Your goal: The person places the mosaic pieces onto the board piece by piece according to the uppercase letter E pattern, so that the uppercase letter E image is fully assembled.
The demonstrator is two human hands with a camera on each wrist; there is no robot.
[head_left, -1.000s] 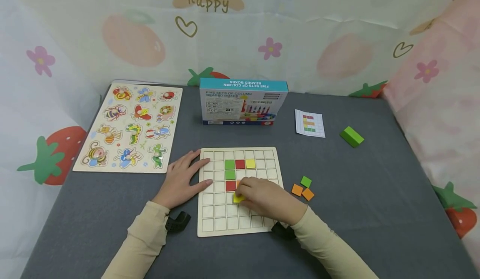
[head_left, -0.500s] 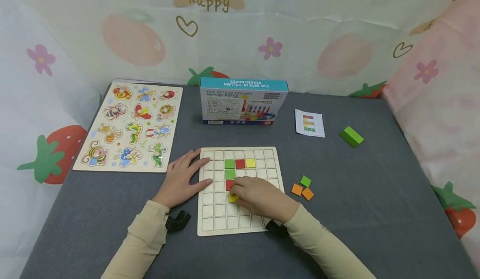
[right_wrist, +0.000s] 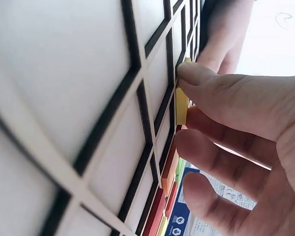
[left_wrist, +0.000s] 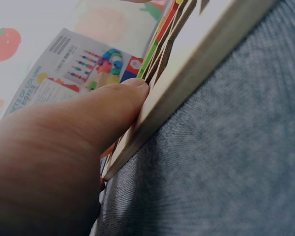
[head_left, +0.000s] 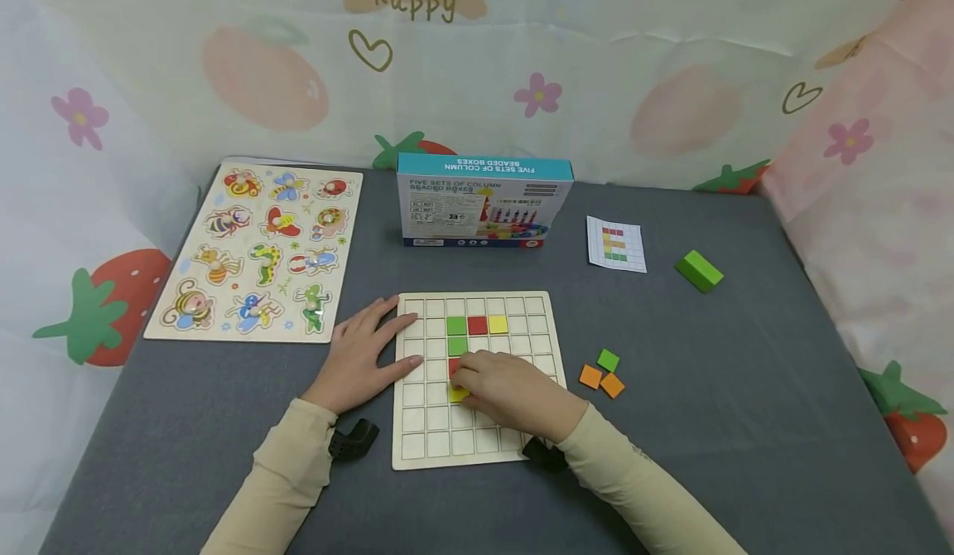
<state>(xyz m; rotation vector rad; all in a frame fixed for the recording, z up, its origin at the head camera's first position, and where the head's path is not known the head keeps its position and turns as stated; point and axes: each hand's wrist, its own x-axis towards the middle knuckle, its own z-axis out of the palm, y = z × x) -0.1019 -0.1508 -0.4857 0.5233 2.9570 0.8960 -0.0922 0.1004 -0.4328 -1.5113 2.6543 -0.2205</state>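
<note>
My right hand [head_left: 510, 389] pinches a yellow square tile [head_left: 458, 395] low over the wooden grid board [head_left: 425, 422]. The tile is just below a red tile [head_left: 453, 367] in the third column. In the right wrist view the thumb lies against the yellow tile [right_wrist: 181, 105], and an orange tile [right_wrist: 168, 172] shows nearby; the hand hides it in the head view. Two green tiles [head_left: 456, 335] stand above the red one, with another red tile [head_left: 477, 325] and a yellow one in the top row. My left hand [head_left: 363, 360] rests with extended fingers on the board's left edge.
Right of the board lie two orange tiles [head_left: 590, 376] and a green tile [head_left: 608, 360]. Farther back are a green block [head_left: 700, 272], a pattern card [head_left: 629, 244] and a bead-set box [head_left: 484, 203]. An insect puzzle board [head_left: 253, 282] lies at left.
My right hand has slid left across the board with the yellow tile, from about the fourth column to the third. The left hand stays in place.
</note>
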